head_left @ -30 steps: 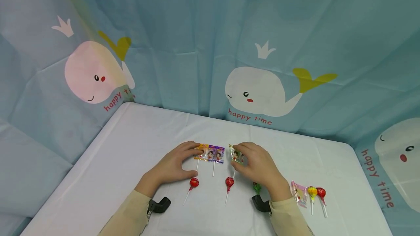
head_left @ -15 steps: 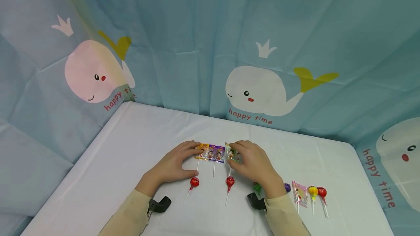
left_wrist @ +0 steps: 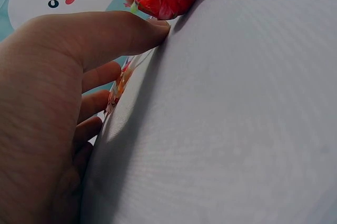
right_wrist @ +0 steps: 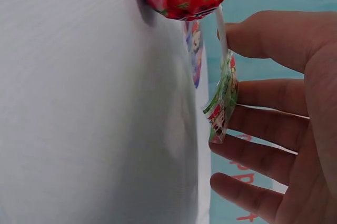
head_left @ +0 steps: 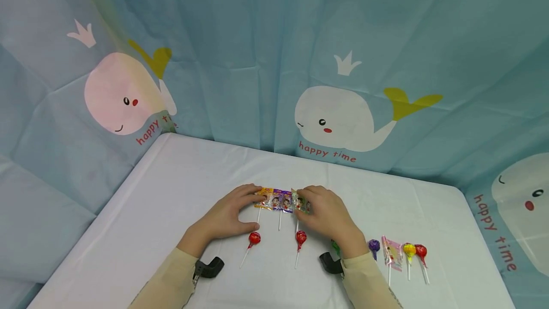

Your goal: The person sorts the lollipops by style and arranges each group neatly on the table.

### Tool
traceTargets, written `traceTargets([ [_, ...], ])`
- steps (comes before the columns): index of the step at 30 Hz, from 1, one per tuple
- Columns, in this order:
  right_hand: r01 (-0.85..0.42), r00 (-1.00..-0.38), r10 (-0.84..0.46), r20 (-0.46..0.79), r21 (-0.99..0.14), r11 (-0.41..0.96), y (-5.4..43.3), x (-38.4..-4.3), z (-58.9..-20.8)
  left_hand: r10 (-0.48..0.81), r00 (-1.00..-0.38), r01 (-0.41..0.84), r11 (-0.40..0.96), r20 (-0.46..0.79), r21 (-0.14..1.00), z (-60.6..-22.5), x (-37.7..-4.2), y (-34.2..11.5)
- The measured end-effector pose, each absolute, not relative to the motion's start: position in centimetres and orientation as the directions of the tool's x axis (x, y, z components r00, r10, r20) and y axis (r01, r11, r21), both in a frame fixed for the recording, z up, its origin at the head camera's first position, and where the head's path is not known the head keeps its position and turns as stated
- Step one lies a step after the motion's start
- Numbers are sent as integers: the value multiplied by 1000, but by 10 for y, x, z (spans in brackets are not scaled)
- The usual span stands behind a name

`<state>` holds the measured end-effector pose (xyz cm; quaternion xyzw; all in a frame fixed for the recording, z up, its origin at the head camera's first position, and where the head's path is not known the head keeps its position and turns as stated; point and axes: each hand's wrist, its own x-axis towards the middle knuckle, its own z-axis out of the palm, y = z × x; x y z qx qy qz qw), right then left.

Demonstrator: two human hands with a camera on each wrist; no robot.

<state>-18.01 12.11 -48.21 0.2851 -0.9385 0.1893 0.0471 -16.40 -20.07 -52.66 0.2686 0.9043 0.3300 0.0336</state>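
My left hand [head_left: 227, 213] lies at the left end of a row of flat-wrapped lollipops, its fingertips on the orange-wrapped lollipop [head_left: 268, 200] and its thumb stretched out below. Beside that one is the purple-wrapped lollipop [head_left: 283, 201]. With fingers on the wrapper and thumb at the stick, my right hand [head_left: 326, 216] holds the green-wrapped lollipop [right_wrist: 224, 98], whose wrapper edge meets the purple one in the head view. Below the row lie two round red lollipops, the left one [head_left: 254, 238] near my left thumb and the right one [head_left: 301, 237] under the green lollipop's stick.
A green lollipop [head_left: 335, 247] is partly hidden by my right wrist. Farther right on the white table [head_left: 201, 170] lie a purple lollipop [head_left: 374, 245], a pink-wrapped one [head_left: 392, 253], a yellow one [head_left: 409, 250] and another red one [head_left: 421, 252]. A whale-print curtain [head_left: 231, 99] hangs behind.
My right hand has moved left with the green-wrapped lollipop, bringing it up against the purple-wrapped one. The round purple lollipop has come into view behind the right wrist. My left hand has stayed put.
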Motion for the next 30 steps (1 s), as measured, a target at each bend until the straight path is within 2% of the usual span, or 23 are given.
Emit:
traceTargets([
  [30, -554, -832, -528, 168, -271, 787, 117, -183, -492, 510, -852, 466, 633, 120, 618, -528, -166, -200],
])
